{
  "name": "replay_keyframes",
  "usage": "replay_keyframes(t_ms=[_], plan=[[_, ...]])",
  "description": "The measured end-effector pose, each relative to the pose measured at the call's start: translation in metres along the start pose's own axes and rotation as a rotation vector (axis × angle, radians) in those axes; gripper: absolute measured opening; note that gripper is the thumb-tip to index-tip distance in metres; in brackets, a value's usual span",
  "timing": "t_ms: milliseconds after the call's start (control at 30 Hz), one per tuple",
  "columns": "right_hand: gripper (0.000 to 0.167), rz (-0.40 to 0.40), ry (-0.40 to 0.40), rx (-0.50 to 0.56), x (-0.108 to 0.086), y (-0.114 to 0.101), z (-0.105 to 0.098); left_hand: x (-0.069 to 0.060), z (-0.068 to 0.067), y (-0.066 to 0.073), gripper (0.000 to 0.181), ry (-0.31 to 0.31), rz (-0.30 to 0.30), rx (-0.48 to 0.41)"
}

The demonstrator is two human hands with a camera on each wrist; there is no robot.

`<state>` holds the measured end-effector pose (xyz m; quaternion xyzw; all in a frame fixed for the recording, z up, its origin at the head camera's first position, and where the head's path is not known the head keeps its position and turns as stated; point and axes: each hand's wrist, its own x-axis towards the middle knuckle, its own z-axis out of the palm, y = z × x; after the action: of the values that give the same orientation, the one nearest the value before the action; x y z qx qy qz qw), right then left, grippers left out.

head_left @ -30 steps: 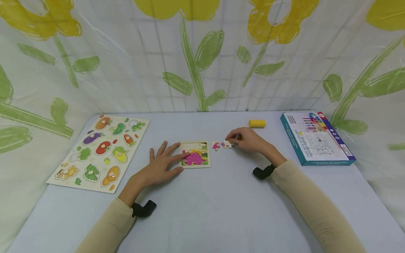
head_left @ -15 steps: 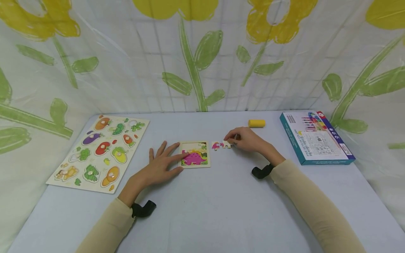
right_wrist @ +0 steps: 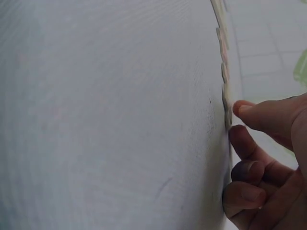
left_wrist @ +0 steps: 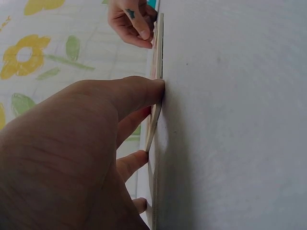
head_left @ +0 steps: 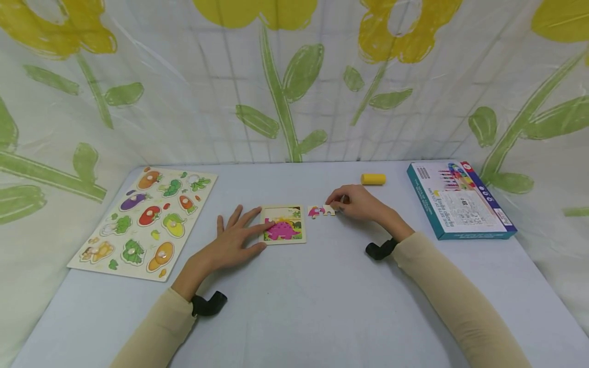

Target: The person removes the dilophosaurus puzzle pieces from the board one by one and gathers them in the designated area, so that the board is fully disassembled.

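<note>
On the white-covered counter (head_left: 299, 312) we see a thin, square picture-puzzle tray (head_left: 304, 225) with a pale wooden rim and a magenta dinosaur. Our left hand (head_left: 233, 245) lies at its left side, fingers spread wide, forefinger resting on the picture and thumb touching the tray's edge. Just right of the tray, two small flat jigsaw pieces lie in a row: a mostly magenta one (head_left: 314, 211) and a pale one with a magenta patch (head_left: 327, 210). Our right hand (head_left: 358, 202) is narrow, thumb and forefinger pinching the pale piece's right end.

We judge the pieces very light and stiff, probably thin wood, with a smooth printed face that could slip. Their narrow tabs are likely the weakest part, so we should take hold of opposite sides of the body. Lying so flat, they offer little edge to get under. The tray also looks light, apt to skid unless our spread fingers press it.
</note>
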<state>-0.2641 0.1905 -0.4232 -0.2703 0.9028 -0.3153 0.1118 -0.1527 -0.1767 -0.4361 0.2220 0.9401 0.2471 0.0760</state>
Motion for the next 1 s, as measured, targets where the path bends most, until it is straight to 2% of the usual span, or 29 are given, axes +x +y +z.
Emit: replay_keyframes(t_ms=[233,467,767,1000], plan=[[0.017,0.01,0.008,0.013,0.001,-0.004,0.001,-0.001,0.0,0.0,0.054,-0.001,0.0,-0.003],[0.018,-0.057,0.002,0.044,0.01,-0.02,0.008,-0.001,-0.001,0.0,0.054,-0.002,-0.001,-0.002],[0.019,-0.117,-0.082,0.025,0.028,-0.044,0.027,0.0,-0.001,0.0,0.054,-0.007,-0.01,0.009],[0.022,-0.155,-0.15,-0.061,0.04,-0.062,0.035,0.0,-0.001,0.0,0.053,-0.006,-0.01,0.005]])
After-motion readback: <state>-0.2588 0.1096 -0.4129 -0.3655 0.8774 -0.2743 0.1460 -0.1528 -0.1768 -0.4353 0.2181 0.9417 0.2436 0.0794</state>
